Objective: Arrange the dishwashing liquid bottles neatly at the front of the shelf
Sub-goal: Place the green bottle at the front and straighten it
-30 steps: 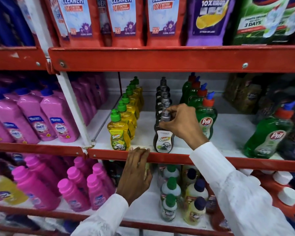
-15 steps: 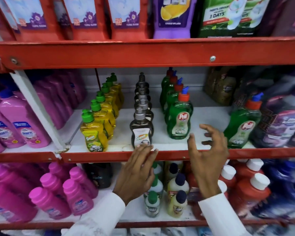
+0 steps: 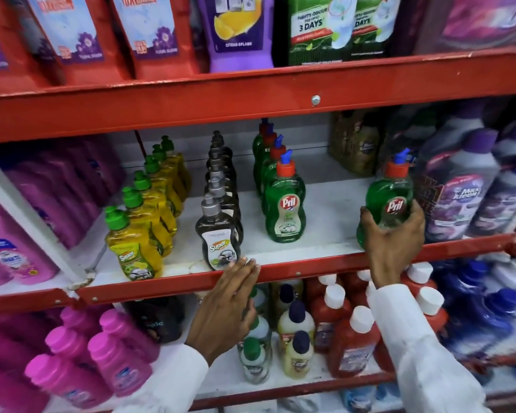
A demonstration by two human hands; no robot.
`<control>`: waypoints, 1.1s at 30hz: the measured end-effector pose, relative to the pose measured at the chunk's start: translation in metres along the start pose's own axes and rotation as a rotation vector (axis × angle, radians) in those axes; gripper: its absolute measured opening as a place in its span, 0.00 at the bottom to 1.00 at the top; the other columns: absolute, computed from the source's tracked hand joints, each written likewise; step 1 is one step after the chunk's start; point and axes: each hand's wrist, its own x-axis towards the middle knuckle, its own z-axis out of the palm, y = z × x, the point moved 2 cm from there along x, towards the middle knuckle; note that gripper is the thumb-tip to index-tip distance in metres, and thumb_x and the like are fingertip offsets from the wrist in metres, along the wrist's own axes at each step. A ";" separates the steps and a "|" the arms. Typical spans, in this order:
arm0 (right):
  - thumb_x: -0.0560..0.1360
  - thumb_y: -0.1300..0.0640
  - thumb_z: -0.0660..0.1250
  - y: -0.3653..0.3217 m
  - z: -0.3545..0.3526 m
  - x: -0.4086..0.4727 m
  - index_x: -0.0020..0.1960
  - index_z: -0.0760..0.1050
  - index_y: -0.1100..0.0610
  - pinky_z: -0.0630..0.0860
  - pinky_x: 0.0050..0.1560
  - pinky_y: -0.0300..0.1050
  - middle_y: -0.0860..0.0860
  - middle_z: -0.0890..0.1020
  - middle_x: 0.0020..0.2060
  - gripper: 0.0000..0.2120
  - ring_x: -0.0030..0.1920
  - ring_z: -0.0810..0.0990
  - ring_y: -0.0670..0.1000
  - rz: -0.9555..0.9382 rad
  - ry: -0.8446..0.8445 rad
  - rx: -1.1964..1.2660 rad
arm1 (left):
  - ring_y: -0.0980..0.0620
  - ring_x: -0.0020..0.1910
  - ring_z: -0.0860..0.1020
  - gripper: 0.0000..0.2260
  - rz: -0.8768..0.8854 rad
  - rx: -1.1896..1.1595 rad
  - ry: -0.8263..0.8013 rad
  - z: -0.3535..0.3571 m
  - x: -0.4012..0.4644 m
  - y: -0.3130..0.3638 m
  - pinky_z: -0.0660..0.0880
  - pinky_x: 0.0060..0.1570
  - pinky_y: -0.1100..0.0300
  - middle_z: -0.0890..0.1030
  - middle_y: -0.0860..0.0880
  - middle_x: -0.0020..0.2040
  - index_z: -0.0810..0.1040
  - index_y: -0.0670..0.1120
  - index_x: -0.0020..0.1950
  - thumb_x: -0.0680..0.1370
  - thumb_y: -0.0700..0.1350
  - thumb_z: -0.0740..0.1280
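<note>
Three rows of dishwashing bottles run front to back on the white middle shelf (image 3: 325, 234): yellow Super bottles (image 3: 133, 248) with green caps, dark Super bottles (image 3: 218, 239) with grey caps, and green Pril bottles (image 3: 285, 210) with red caps. A lone green Pril bottle (image 3: 389, 195) stands apart at the right, near the front edge. My right hand (image 3: 390, 242) is wrapped around its lower half from the front. My left hand (image 3: 227, 305) lies flat on the red front rail (image 3: 310, 271), fingers together, fingertips just below the front dark bottle, holding nothing.
Purple cleaner bottles (image 3: 459, 198) stand tight against the lone Pril bottle's right side. Brown pouches (image 3: 355, 144) sit at the back. Pink bottles (image 3: 21, 222) fill the left bay. The red upper shelf beam (image 3: 251, 96) hangs low overhead. Small bottles (image 3: 295, 338) crowd the shelf below.
My right hand has moved right from mid-air in front of the shelf and closed on the lone Pril bottle. My left hand stays on the rail. The view has shifted right.
</note>
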 end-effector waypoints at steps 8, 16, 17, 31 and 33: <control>0.60 0.40 0.78 -0.041 0.007 -0.038 0.64 0.70 0.57 0.78 0.57 0.53 0.55 0.80 0.59 0.39 0.55 0.80 0.55 -0.154 -0.123 -0.014 | 0.48 0.76 0.65 0.28 -0.026 -0.009 0.020 -0.005 0.000 0.004 0.66 0.74 0.50 0.71 0.47 0.74 0.65 0.45 0.76 0.76 0.48 0.64; 0.58 0.33 0.77 -0.060 0.047 -0.088 0.63 0.68 0.53 0.81 0.52 0.51 0.52 0.79 0.57 0.42 0.53 0.80 0.52 -0.191 -0.366 -0.096 | 0.49 0.76 0.64 0.30 -0.050 -0.028 0.047 -0.005 -0.004 0.007 0.68 0.72 0.48 0.71 0.47 0.75 0.66 0.45 0.76 0.75 0.46 0.68; 0.58 0.32 0.77 -0.060 0.049 -0.090 0.62 0.68 0.54 0.81 0.52 0.52 0.52 0.79 0.57 0.42 0.54 0.80 0.53 -0.183 -0.368 -0.101 | 0.50 0.76 0.64 0.28 -0.059 -0.027 0.048 -0.006 -0.005 0.007 0.68 0.72 0.49 0.72 0.48 0.74 0.66 0.45 0.75 0.75 0.47 0.66; 0.75 0.62 0.70 -0.011 0.025 -0.055 0.68 0.68 0.52 0.80 0.58 0.46 0.47 0.81 0.57 0.23 0.59 0.82 0.50 -0.268 -0.950 -0.006 | 0.58 0.65 0.75 0.25 -0.415 -0.537 0.182 -0.016 0.063 0.035 0.70 0.68 0.62 0.76 0.53 0.68 0.65 0.49 0.75 0.79 0.47 0.68; 0.76 0.60 0.68 -0.009 0.029 -0.050 0.67 0.71 0.53 0.80 0.60 0.48 0.47 0.82 0.57 0.20 0.60 0.82 0.49 -0.302 -0.987 -0.016 | 0.60 0.59 0.80 0.24 -0.434 -0.581 0.166 -0.014 0.070 0.030 0.77 0.63 0.58 0.82 0.53 0.63 0.70 0.50 0.72 0.77 0.48 0.71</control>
